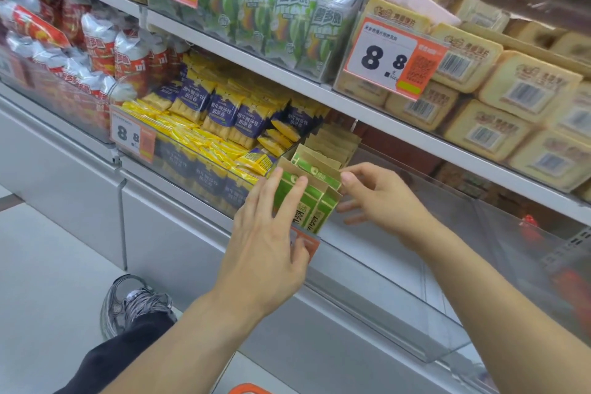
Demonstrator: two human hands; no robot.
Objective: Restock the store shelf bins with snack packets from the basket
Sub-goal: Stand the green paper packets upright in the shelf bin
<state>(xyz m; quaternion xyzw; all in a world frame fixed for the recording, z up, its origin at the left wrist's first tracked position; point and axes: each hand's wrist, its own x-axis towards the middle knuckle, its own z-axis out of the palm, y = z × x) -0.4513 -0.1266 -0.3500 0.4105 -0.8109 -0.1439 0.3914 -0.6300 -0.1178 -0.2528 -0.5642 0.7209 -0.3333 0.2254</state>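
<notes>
Store shelving fills my view, clear plastic bins (pixel 399 307) along its front edge. My left hand (pixel 268 233) lays straight fingers (pixel 295 193) flat against upright green-and-brown paper snack packets (pixel 315 205) at the bin's left end; my right hand (pixel 379 195) pinches their top. An orange basket rim (pixel 251 389) shows below.

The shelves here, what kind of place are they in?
Most likely a shop's snack aisle. The shelves hold clear bins of packets, price tags read 8.8, and two hands touch green packets in one bin.
</notes>
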